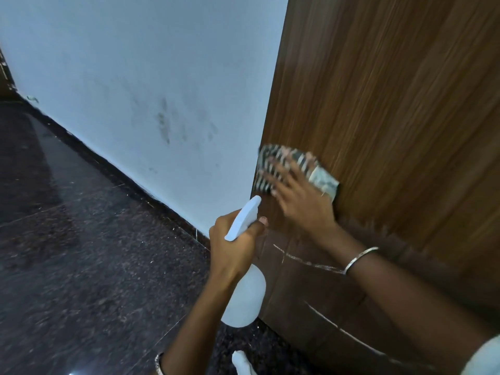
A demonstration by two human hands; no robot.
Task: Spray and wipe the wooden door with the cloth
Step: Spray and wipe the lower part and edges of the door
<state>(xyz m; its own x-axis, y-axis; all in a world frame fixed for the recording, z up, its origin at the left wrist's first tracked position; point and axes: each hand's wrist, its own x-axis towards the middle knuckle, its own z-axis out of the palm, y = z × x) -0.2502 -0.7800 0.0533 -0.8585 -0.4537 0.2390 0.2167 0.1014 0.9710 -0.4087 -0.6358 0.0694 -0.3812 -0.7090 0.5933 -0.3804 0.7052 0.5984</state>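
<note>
The wooden door [392,104] fills the right side, brown with vertical grain and pale scratch lines low down. My right hand [300,196] presses a striped, folded cloth [322,177] flat against the door near its left edge, fingers spread. My left hand [232,244] grips the neck of a white spray bottle [244,301], its nozzle pointing up toward the door just below the cloth. The hand is blurred with motion.
A pale blue-white wall [148,90] with dark smudges meets the door's left edge. A dark polished stone floor [81,253] spreads to the left and below. A small white object [242,362] shows at the bottom edge.
</note>
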